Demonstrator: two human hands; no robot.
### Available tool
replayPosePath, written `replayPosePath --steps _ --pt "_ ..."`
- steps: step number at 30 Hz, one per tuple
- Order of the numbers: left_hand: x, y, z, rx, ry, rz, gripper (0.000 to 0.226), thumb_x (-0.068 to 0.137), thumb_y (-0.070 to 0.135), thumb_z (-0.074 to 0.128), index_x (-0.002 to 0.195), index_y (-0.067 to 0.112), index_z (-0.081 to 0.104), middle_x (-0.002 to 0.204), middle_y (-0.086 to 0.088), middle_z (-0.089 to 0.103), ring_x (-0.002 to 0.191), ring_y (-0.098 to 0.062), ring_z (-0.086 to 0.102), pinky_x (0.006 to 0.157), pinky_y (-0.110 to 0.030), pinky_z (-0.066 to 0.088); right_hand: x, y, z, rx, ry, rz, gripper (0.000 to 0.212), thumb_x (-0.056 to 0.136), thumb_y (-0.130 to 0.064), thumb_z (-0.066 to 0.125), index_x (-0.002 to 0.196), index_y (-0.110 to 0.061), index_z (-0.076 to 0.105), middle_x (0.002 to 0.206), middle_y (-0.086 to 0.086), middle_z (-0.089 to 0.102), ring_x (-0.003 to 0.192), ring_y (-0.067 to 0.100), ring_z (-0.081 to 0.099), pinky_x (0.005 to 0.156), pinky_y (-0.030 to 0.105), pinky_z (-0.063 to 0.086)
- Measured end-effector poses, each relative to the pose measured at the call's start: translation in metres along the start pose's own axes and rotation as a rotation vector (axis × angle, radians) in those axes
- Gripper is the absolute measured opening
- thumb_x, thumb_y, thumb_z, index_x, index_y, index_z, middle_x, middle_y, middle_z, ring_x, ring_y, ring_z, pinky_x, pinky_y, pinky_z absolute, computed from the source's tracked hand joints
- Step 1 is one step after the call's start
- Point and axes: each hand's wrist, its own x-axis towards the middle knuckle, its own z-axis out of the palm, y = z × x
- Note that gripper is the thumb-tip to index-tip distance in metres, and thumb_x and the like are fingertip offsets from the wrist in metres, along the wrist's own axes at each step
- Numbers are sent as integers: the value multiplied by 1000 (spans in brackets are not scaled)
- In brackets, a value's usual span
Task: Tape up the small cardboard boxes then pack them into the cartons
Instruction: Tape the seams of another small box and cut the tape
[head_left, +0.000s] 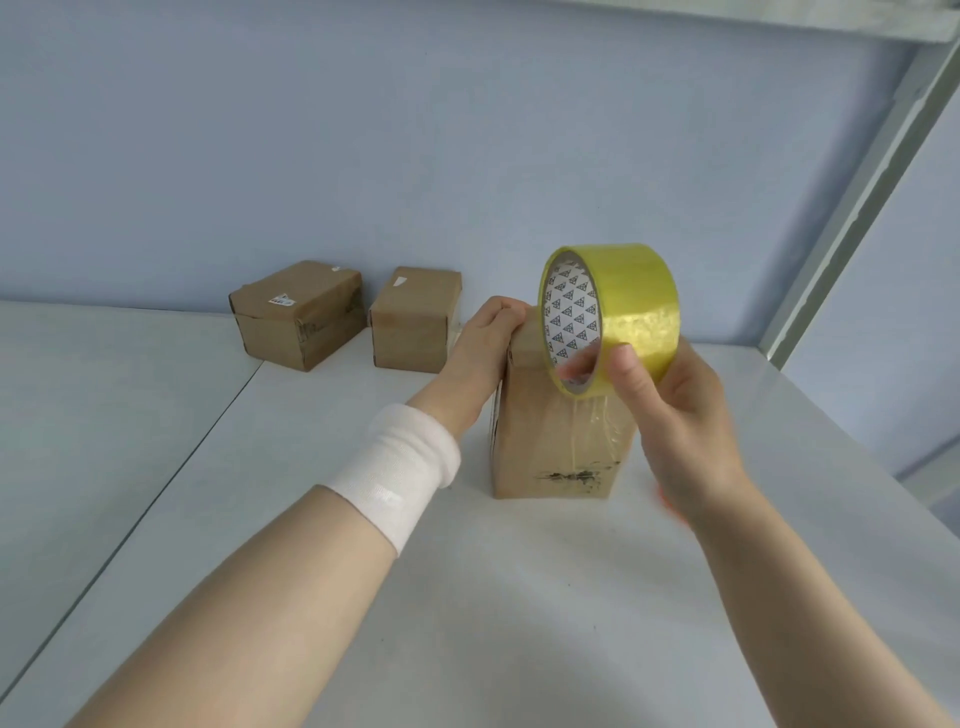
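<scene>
A small brown cardboard box (545, 441) stands on end in the middle of the white table (467, 597). My left hand (488, 338) grips its top far edge and steadies it. My right hand (675, 410) holds a roll of clear yellowish tape (613, 312) above the box, thumb on the outer face and fingers through the core. A strip of tape (592, 431) runs from the roll down onto the box's near face. Two more small cardboard boxes, one (296, 317) at the left and one (413, 317) beside it, sit against the back wall.
A pale blue wall rises behind the table. A light metal shelf post (857, 208) slants up at the right. A seam (171, 467) splits the tabletop on the left. No carton is in view.
</scene>
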Motion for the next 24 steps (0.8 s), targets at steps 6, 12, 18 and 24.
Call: replayPosePath --steps 6,12,18,24 --pt "6 0 1 47 64 -57 15 94 13 41 92 12 55 82 7 53 78 -7 49 64 -18 38 -41 2 7 100 160 14 27 73 -45 63 70 -18 61 54 -5 64 46 3 61 48 11 45" --pt "-3 -13 -7 27 -99 64 23 97 40 39 115 34 51 121 7 53 117 -8 49 101 -31 36 -51 20 7 65 157 107 20 77 -30 57 75 -10 59 53 -5 62 47 4 59 51 11 43" --pt "-21 -31 -16 255 -264 359 51 79 50 53 127 39 38 136 -3 39 126 -22 40 106 -34 36 -40 14 3 107 126 78 17 79 -33 59 77 -16 61 54 -9 64 47 0 60 49 8 44" --pt "1 -12 -6 71 -64 -9 44 93 59 30 110 34 62 108 8 68 99 -10 65 79 -24 53 29 -8 -13 244 -104 104 32 84 -42 57 90 -12 67 82 4 73 80 17 69 68 29 56"
